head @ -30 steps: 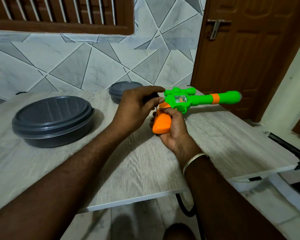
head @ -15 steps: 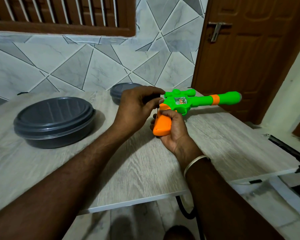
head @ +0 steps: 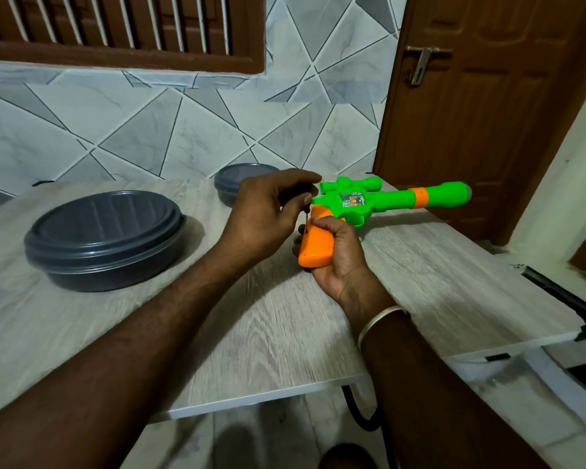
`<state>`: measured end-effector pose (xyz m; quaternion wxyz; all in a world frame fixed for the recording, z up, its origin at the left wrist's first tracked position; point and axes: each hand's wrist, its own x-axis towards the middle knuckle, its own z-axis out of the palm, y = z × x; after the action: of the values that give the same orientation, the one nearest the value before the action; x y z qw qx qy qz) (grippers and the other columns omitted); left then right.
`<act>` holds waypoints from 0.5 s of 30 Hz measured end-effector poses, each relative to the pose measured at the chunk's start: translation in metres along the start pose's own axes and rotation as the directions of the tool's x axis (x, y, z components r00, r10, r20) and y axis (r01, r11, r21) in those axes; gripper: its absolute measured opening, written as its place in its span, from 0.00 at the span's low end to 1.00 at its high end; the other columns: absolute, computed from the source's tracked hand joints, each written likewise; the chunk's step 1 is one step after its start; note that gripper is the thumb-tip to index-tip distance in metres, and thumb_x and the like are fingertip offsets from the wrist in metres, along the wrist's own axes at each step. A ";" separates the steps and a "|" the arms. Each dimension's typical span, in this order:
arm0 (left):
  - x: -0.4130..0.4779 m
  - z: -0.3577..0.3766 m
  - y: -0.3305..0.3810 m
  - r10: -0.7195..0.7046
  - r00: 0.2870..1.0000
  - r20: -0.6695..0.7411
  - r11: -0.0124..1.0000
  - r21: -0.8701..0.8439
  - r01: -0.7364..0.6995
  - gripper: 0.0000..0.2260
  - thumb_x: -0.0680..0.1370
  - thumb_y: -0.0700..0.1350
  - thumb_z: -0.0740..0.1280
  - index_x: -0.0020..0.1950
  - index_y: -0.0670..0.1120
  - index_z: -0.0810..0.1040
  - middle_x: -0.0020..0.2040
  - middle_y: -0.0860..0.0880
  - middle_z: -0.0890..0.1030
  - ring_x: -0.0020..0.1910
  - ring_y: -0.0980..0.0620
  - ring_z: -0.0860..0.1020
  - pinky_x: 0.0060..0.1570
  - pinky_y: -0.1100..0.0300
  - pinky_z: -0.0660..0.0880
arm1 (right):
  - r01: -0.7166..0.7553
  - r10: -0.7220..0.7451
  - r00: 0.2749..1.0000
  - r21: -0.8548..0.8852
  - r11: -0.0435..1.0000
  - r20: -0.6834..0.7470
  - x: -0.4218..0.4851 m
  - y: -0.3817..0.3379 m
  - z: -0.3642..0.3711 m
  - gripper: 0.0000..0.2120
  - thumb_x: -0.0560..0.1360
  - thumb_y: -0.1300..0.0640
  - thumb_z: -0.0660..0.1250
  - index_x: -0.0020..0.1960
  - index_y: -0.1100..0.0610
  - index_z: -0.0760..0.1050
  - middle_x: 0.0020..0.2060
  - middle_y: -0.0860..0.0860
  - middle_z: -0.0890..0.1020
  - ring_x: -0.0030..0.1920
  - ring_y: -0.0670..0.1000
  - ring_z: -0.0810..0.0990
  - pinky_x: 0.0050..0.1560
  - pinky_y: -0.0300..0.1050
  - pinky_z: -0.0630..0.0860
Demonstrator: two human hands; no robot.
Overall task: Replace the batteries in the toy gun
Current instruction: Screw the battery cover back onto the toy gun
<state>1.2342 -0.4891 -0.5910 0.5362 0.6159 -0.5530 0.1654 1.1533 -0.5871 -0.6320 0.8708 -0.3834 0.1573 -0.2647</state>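
So the toy gun point(head: 369, 201) is up just over the counter point(head: 285, 333), barrel pointing off to the right, and its orange grip point(head: 318, 245) sits in the person's right hand point(head: 339, 255), fingers wrapped round it. The left hand point(head: 264, 211) is pinching a small black-handled screwdriver point(head: 300, 193), with the thin shaft pointing down at the top of the grip's back edge.

Progress-wise this looks like very early days. The grip looks closed up, no cover off, and no batteries are showing anywhere, old or new. Best guess is they're on the cover screw, though the screw itself is too small to make out.

That leaves pretty much everything: screw out, cover off, swap the cells, close it back up. Two dark grey lidded tubs, a big one point(head: 105, 231) at left and a small one point(head: 237, 177) behind the hands, might hold the spares, can't tell.
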 end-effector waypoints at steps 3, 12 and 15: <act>-0.002 -0.001 0.003 0.027 1.000 0.002 0.999 0.022 -0.027 0.10 0.77 0.36 0.70 0.58 0.41 0.83 0.46 0.49 0.85 0.47 0.56 0.85 0.50 0.52 0.83 | 0.005 -0.005 1.000 0.002 1.000 0.005 -0.001 0.001 0.001 0.06 0.76 0.61 0.61 0.52 0.59 0.73 0.35 0.56 0.76 0.33 0.52 0.75 0.34 0.43 0.74; 0.002 -0.001 0.002 0.029 0.999 -0.019 0.999 0.039 -0.028 0.10 0.76 0.35 0.71 0.56 0.41 0.85 0.47 0.48 0.85 0.47 0.54 0.84 0.50 0.50 0.82 | -0.006 0.006 1.000 -0.003 1.000 0.001 -0.001 0.000 0.001 0.03 0.76 0.62 0.61 0.48 0.59 0.73 0.36 0.56 0.76 0.33 0.52 0.75 0.34 0.43 0.74; -0.001 -0.004 0.002 0.004 1.000 0.015 1.000 0.021 -0.004 0.10 0.78 0.35 0.69 0.58 0.40 0.83 0.48 0.48 0.85 0.48 0.55 0.85 0.51 0.52 0.83 | -0.001 0.001 1.000 -0.004 1.000 -0.002 -0.002 0.000 0.001 0.04 0.76 0.62 0.61 0.50 0.59 0.73 0.36 0.56 0.76 0.33 0.52 0.75 0.34 0.44 0.74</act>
<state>1.2335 -0.4853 -0.5894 0.5253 0.6216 -0.5564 0.1678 1.1526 -0.5855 -0.6312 0.8699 -0.3849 0.1590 -0.2642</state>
